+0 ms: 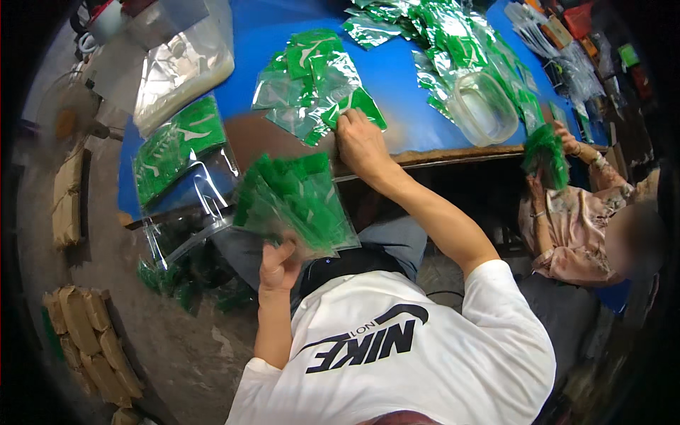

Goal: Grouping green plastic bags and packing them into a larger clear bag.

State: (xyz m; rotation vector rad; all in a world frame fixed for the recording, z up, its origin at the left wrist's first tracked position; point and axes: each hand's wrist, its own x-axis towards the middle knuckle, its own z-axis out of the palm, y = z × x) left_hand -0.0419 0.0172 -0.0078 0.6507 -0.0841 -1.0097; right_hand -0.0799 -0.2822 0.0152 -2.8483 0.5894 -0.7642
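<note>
My left hand [278, 265] is closed around the lower edge of a fanned bunch of green and clear plastic packets [294, 195], held in front of the table's edge. The right hand [363, 145] reaches over the table, its fingertips pinched on the corner of a green packet [363, 105]. That packet lies at the near right of a loose pile of similar packets [304, 74], some overlapping, with pale shapes inside them. Whether the pinched packet is lifted off the table, I cannot tell.
A stack of clear bags [188, 67] and larger green-filled bags [180, 145] lie at the left. Rightward are a heap of green packets [453, 32] and a clear plastic tub [485, 110]. A co-worker [577, 219] handles green packets. Brown-wrapped bundles [88, 333] lie on the floor.
</note>
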